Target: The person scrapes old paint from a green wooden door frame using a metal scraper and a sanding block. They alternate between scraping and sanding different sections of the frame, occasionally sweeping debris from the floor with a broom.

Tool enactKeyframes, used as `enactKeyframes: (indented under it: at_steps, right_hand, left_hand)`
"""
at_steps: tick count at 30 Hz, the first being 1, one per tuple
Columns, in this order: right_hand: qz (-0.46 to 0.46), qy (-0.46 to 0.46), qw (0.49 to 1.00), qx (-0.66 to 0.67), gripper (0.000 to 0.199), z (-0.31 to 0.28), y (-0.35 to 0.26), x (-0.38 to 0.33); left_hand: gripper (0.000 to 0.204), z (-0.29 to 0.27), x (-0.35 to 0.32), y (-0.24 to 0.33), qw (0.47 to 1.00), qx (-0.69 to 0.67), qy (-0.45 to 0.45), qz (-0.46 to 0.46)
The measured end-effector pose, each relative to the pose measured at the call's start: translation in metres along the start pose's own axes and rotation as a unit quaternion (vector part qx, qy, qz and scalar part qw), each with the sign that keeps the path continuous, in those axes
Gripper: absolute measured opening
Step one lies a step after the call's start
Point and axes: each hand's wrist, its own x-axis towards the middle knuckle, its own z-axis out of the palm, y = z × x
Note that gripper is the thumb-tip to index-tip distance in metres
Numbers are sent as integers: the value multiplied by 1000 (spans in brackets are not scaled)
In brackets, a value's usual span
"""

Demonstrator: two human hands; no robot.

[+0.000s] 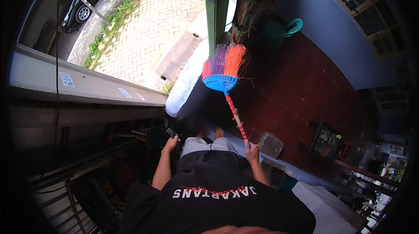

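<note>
My right hand (252,151) is closed around the lower end of a red patterned broom handle (235,118). The broom's blue head (220,82) carries purple, orange and red bristles (227,61) that point away from me, over the edge of a dark red tiled floor (297,90). My left hand (170,143) is raised at my left side and holds a small dark flat object (171,132), perhaps a phone. My black shirt and grey shorts fill the lower middle of the view.
A green post (217,6) stands just beyond the broom. A teal plastic chair (283,28) is by the blue wall (331,33). A grey block (270,144) lies right of my right hand. Brick paving (157,24) and a parked car (78,11) lie far left.
</note>
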Motion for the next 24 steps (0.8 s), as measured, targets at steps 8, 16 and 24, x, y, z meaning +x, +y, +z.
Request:
enactKeyframes:
  at_steps: [8, 16, 24]
  right_hand:
    - [56, 12, 998, -15, 61, 27, 31, -19]
    - [28, 31, 996, -82, 54, 4, 47, -50]
    - [-28, 26, 999, -6, 57, -25, -46, 17]
  left_hand:
    - [45, 8, -15, 10, 999, 26, 9, 25]
    - [49, 3, -11, -31, 1000, 15, 8, -10]
    - [52, 7, -12, -17, 998, 51, -22, -20]
